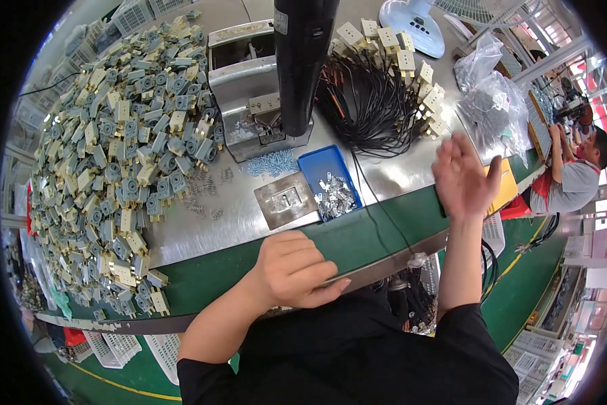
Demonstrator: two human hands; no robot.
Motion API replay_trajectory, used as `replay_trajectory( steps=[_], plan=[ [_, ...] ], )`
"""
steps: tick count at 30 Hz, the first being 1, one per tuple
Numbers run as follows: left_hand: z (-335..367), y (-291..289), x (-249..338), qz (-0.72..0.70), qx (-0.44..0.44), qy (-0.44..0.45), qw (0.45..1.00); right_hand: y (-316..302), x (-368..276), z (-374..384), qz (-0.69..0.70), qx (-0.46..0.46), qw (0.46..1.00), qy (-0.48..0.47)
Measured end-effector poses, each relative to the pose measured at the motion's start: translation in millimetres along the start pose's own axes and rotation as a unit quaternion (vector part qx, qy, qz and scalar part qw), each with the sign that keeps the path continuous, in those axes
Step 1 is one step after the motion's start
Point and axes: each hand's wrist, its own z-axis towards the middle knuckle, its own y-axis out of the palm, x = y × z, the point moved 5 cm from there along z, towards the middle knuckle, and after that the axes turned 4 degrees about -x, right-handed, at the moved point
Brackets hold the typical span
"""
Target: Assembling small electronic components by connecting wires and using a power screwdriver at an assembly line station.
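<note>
Grip, left hand: fingers curled together, resting on the bench's near edge, holding nothing visible.
Grip, right hand: raised, fingers spread apart, empty, above the bench's right edge.
Blue tray: holds small metal clips, near the bench's middle, between both hands.
Metal plate: just left of the tray.
Grey-and-cream parts: heaped over the left side.
Black wires: bundled at the far right.
</note>
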Motion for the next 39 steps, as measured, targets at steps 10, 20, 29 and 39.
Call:
replay_trajectory(
  steps=[10,20,29,39],
  plan=[
    [10,-35,-36,-0.338,0.214,-0.306,0.864,150,84,82,-0.602,-0.301,0.738,0.041],
    [-30,-60,-63,-0.387,0.207,-0.419,0.795,146,134,81,-0.678,-0.3,0.662,-0.115],
    [-34,-55,-68,-0.476,0.171,-0.492,0.709,132,140,78,-0.608,-0.297,0.735,-0.036],
    [-30,-52,-69,-0.467,0.093,-0.471,0.743,124,124,70,-0.618,-0.27,0.727,-0.127]
  ],
)
